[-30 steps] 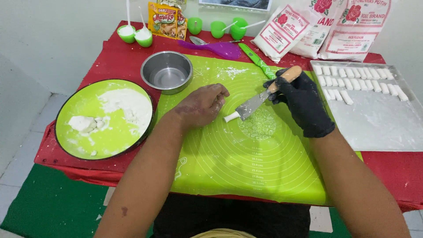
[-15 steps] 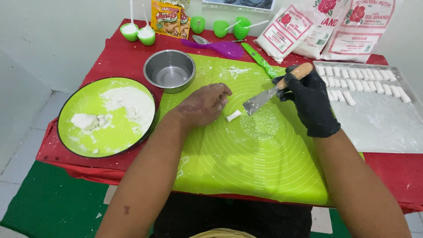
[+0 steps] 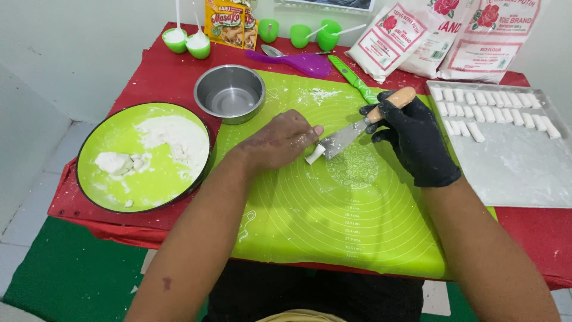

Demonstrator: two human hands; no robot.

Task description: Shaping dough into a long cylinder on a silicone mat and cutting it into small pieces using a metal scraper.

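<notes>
My right hand [image 3: 411, 134], in a black glove, grips a wooden-handled knife [image 3: 364, 124] whose blade points left and down onto the green silicone mat [image 3: 333, 220]. The blade tip rests against a small white dough stick [image 3: 314, 154] on the mat. My bare left hand [image 3: 280, 142] lies over the left end of that dough, fingers bent and touching it. Both hands sit near the middle of the mat.
A green plate [image 3: 107, 179] with flour and dough lumps is at left, a steel bowl [image 3: 230, 93] behind it. A metal tray [image 3: 518, 161] with rows of cut dough sticks lies at right. Flour bags [image 3: 459, 36], green cups, a purple spoon and a green knife stand at the back.
The knife blade and my right hand have moved slightly left and down toward the dough stick. My left hand has stayed on the dough.
</notes>
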